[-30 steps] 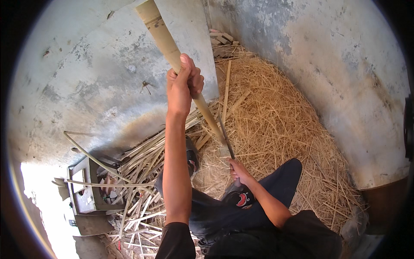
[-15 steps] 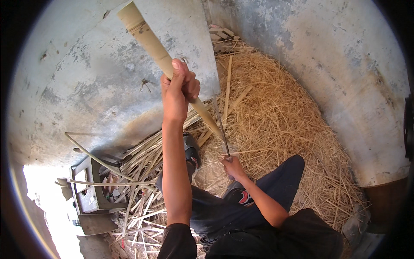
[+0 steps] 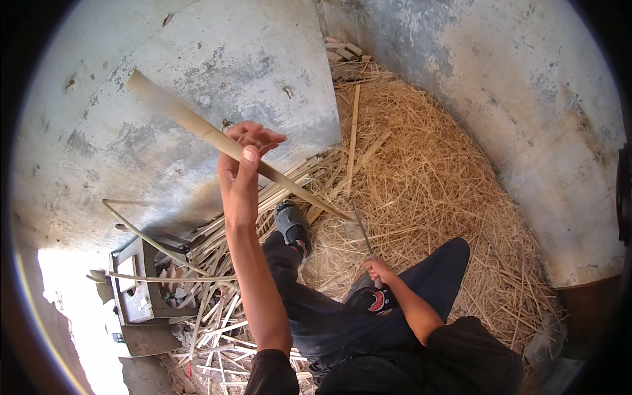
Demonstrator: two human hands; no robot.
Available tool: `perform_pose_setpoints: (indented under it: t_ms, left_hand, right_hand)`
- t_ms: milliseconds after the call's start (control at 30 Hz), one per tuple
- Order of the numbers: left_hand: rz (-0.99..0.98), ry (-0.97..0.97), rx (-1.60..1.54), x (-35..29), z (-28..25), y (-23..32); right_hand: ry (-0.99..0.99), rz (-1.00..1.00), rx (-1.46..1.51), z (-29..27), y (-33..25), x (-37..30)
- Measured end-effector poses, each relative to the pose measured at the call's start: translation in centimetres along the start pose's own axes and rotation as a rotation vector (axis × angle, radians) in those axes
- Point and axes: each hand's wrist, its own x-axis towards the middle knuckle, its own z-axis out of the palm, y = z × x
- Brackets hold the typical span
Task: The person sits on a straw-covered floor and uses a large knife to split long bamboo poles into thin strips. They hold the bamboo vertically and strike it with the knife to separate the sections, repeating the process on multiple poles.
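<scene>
My left hand [image 3: 242, 172] holds a long split piece of bamboo [image 3: 184, 117] at about its middle. The thumb lies on top of it, while the other fingers are partly lifted and spread. The bamboo slants from the upper left down to a thin end above the floor. My right hand [image 3: 379, 268] is closed round the handle of a long, narrow knife [image 3: 363, 232], low beside my shoe. The blade points up and away, close to the bamboo's lower end; I cannot tell whether they touch.
A large heap of shavings [image 3: 421, 164] fills the corner between worn walls. Split strips [image 3: 224, 230] lie along the left wall near a metal box frame [image 3: 135, 280] and a bent pale rod [image 3: 141, 235]. My shoes [image 3: 293, 226] rest among the scraps.
The bamboo has swung to a flatter slant, its upper end dropping to the left. My left hand has moved left and loosened its fingers. My right hand with the knife has shifted right and nearer.
</scene>
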Motion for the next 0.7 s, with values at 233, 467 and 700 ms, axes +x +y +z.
perform_pose_setpoints:
  t_ms: [233,467,700]
  left_hand:
    - [-0.029,0.240,0.247,-4.6,-2.5,0.8]
    - [-0.144,0.296,0.564,-9.8,-0.6,3.2]
    - [-0.133,0.446,0.295,-15.9,2.6,4.4]
  right_hand:
    - [0.075,0.013,-0.115,-0.9,0.2,0.2]
    - [0.266,-0.121,-0.398,-0.4,-1.0,-1.0]
    - [0.311,-0.131,-0.390,2.0,0.1,0.2]
